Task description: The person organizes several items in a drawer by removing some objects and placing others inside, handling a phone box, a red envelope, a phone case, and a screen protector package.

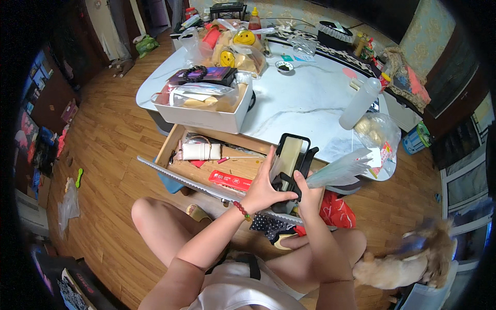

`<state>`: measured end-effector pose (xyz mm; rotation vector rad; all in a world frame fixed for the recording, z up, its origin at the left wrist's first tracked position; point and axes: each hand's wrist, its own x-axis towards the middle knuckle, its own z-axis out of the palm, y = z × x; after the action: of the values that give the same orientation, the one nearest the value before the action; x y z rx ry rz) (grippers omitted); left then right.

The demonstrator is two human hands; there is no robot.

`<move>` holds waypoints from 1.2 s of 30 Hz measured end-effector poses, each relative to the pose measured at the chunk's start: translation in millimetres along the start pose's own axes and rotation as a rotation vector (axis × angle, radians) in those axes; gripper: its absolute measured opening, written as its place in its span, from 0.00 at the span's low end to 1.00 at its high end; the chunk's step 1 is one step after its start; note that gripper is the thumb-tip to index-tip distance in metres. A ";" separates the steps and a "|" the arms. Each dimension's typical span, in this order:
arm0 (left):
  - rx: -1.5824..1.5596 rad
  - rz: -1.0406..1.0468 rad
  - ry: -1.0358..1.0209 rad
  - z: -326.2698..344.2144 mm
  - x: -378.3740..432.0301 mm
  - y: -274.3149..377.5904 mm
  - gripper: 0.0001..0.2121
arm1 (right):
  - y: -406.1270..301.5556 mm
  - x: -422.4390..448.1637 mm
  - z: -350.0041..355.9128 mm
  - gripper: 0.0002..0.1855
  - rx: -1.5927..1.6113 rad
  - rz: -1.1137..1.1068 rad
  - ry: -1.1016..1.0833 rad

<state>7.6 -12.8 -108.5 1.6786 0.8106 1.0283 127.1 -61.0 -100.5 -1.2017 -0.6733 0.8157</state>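
Observation:
Over the right part of a pulled-out wooden drawer point(201, 172), my left hand point(261, 190) grips a black-rimmed case point(296, 149) with a pale inside, its thumb reaching across the black strap at the case's lower end. My right hand point(310, 193) holds the side of the same strap and a sheaf of clear plastic sleeves point(341, 168) that fans out to the right. Inside the drawer lie a white pouch point(201, 151), a red packet point(231, 180) bearing writing, and a pink-ended stick point(223, 160). What lies under my hands is partly hidden.
A white box point(201, 118) full of items stands on the marble-patterned table point(286, 100) above the drawer. Farther right are a translucent bottle point(360, 104) and a plastic bag of round items point(378, 130). A red bag point(337, 209) hangs beside the drawer. A dog point(399, 269) is on the floor at right.

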 end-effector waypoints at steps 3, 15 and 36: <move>-0.102 -0.304 -0.165 -11.9 9.6 2.6 0.42 | 22.2 1.6 -13.0 0.10 -0.066 0.013 -0.058; -0.437 -0.079 0.244 -150.6 100.1 101.4 0.19 | -15.8 7.6 -25.3 0.13 0.049 -0.042 -0.140; 1.266 0.476 0.256 -264.5 186.6 55.8 0.19 | -9.1 13.0 -21.3 0.10 -0.080 0.051 -0.180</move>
<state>-150.5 234.6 38.6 2.9445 1.4389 1.1217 153.2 -62.8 -96.4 -1.2306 -0.8313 0.9546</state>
